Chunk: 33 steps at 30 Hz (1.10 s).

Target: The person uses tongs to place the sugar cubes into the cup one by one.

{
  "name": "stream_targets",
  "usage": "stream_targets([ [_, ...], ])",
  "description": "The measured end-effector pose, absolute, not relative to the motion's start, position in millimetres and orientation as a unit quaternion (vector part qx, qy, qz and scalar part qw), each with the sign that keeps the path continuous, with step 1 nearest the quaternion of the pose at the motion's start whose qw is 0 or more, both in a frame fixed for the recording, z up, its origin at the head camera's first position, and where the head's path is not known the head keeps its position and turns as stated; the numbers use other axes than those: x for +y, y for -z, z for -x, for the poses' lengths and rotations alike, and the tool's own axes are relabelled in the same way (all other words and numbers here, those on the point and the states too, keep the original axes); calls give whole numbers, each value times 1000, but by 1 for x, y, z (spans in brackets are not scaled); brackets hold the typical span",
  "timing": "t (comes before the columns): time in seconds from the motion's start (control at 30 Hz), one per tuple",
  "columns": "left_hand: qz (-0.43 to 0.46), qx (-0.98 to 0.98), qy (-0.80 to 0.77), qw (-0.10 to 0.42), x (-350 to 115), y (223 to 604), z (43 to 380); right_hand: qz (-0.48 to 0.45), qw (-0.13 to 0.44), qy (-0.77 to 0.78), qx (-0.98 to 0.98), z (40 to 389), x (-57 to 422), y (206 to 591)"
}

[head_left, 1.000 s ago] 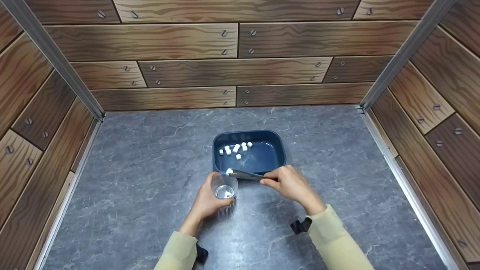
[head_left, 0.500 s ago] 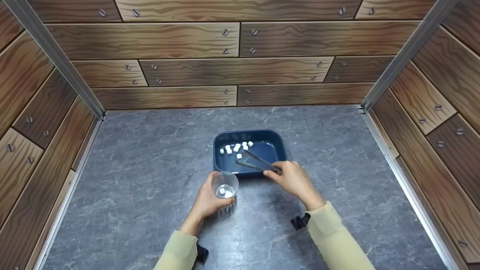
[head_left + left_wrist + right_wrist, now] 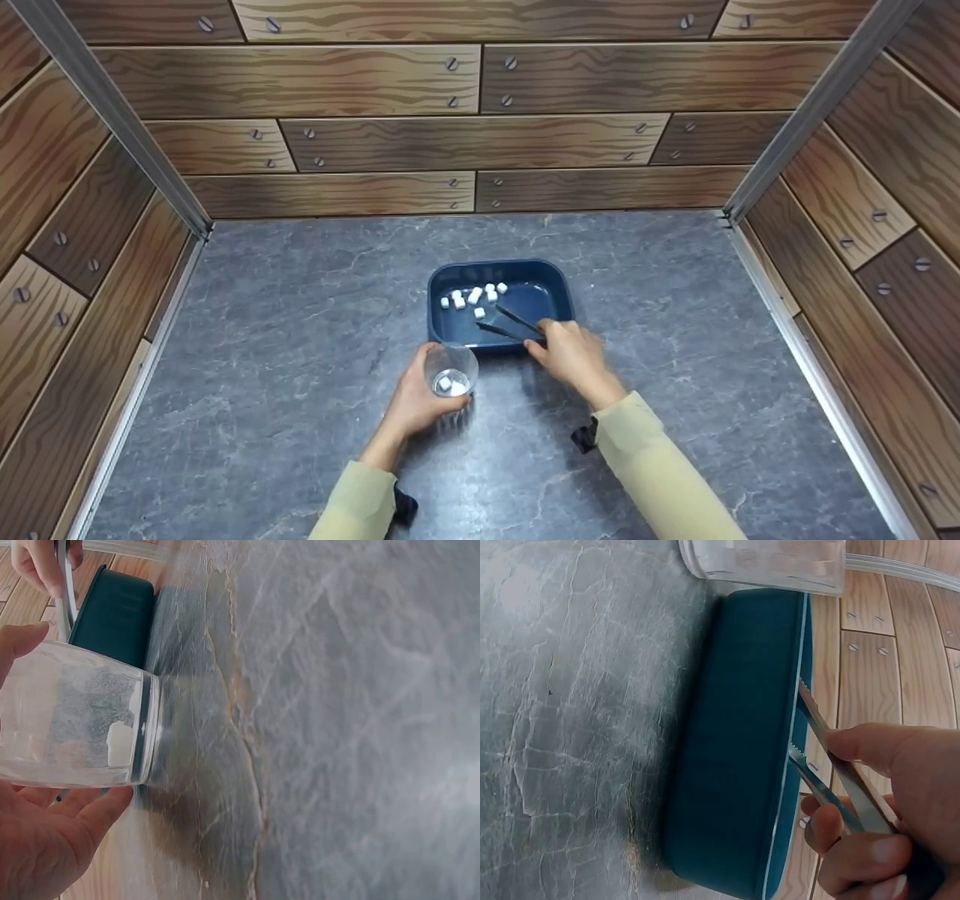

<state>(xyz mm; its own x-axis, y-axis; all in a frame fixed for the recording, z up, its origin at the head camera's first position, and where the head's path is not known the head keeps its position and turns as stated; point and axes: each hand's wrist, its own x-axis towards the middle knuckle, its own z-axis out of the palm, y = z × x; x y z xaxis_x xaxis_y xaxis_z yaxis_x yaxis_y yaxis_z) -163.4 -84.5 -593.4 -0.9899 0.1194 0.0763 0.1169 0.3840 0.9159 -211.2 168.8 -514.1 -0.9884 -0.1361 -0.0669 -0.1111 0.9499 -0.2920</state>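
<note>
My left hand grips a clear cup that stands on the tabletop in front of the tray. At least one white cube lies at the cup's bottom in the left wrist view. With my right hand I hold metal tongs by their sides. Their two toothed arms are spread apart with nothing between the tips. The tips reach over the near rim of a dark blue tray. Several small white cubes lie in the tray's left half, one close to the tongs' tips.
A grey marbled tabletop lies under everything. Wood-patterned panels wall it in at the back and both sides, with metal rails along the side edges.
The tongs have let a white cube go into the cup. They have then moved from above the cup to the tray, their arms spreading apart. My left hand and the cup have stayed put.
</note>
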Motion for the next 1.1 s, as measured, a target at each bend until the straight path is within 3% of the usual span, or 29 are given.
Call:
stream_targets([
  [1.1, -70, 827, -558, -1, -85, 596, 164, 76, 9, 100, 992, 238, 150, 527],
])
